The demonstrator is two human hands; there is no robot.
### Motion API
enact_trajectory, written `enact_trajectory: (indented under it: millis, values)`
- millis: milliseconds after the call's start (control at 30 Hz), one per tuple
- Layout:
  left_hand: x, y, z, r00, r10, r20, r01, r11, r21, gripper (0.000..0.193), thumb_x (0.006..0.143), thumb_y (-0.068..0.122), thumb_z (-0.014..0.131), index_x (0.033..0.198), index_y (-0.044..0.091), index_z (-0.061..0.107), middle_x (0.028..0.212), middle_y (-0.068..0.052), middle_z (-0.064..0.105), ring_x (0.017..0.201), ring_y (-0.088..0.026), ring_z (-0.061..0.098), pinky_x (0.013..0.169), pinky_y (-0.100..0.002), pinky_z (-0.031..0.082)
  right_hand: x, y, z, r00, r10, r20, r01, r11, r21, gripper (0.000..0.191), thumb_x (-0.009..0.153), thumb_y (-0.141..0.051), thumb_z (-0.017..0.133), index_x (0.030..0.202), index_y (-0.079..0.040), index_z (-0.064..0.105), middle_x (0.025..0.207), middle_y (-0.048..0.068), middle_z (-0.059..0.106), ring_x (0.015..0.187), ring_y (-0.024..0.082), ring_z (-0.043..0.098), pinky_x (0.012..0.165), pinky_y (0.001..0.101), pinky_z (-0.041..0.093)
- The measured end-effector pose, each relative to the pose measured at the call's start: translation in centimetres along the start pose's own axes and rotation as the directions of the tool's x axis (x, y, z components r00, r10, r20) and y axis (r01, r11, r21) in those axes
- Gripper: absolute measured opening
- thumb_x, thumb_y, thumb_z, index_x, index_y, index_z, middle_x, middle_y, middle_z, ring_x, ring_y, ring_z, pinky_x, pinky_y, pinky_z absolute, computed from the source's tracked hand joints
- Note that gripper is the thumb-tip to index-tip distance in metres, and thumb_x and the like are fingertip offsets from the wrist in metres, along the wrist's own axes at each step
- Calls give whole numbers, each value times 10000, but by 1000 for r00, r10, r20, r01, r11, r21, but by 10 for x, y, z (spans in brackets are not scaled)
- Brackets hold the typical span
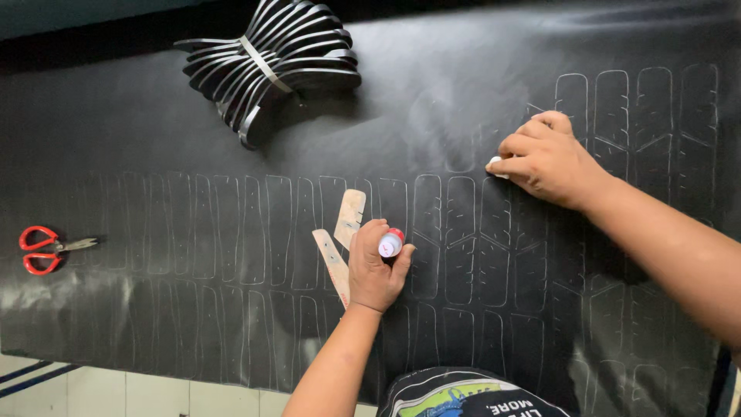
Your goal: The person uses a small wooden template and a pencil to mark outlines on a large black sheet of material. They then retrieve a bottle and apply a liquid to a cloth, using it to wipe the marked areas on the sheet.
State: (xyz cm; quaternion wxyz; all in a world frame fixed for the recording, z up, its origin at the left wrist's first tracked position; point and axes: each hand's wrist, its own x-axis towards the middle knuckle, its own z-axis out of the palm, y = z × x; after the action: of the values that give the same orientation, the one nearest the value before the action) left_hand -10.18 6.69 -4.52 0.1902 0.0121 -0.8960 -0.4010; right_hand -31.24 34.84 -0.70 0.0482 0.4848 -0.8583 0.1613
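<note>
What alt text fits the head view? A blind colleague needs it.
Two hands work on a black sheet marked with pale traced outlines: the left hand holds a small bottle beside two templates, the right hand presses a white piece.

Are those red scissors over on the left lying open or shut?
Shut. The red-handled scissors lie flat on the black sheet, with the two handle loops close together and the blades meeting in a single point. No hand touches them.

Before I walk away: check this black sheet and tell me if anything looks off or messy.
Nothing looks damaged or spilled. The only oddity is a hazy whitish smear on the black sheet beside the right hand, which pinches a small white piece; nearby outlines look faint there. The left hand grips a red-capped tube.
</note>
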Motion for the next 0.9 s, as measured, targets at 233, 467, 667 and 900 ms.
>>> enact_trajectory:
  millis: [233, 467, 667, 900]
  values:
    - [-1, 0, 1, 1000, 0, -9, 0, 1000, 12, 559, 864, 207, 820, 1306, 116, 491, 1309, -147, 605, 1136, -378, 602, 981, -457, 497, -12, 6, -9, 1000, 21, 3, -21, 999, -32, 162, 814, -184, 782, 960, -252, 783, 945, -62, 691, 991, 155, 625, 1091, 419, 343]
    - [0, -1, -1, 1000, 11, -10, -11, 1000, -2, 562, 856, 193, 825, 1300, 116, 490, 1307, -152, 599, 1148, -381, 600, 990, -460, 497, 18, -1, 20, 997, -74, -32, 73, 997, -14, 147, 808, -191, 787, 943, -248, 779, 933, -64, 692, 1000, 164, 624, 1081, 427, 339]
    - [1, -2, -1, 1000, 7, -11, -7, 1000, -11, 569, 846, 185, 832, 1299, 119, 493, 1312, -155, 597, 1149, -382, 603, 987, -458, 499, 38, 13, 23, 981, 78, -179, -105, 984, -144, 142, 932, -152, 760, 1046, -236, 774, 1021, -52, 684, 1031, 180, 595, 1049, 435, 334]
    - [-1, -2, -2, 1000, -14, 4, 15, 1000, -6, 585, 841, 174, 829, 1313, 122, 488, 1326, -157, 600, 1145, -384, 602, 988, -462, 499, 34, 14, 22, 993, 57, -101, -75, 981, -182, 179, 926, -151, 770, 1061, -269, 769, 992, -65, 681, 1034, 168, 602, 1045, 446, 359]
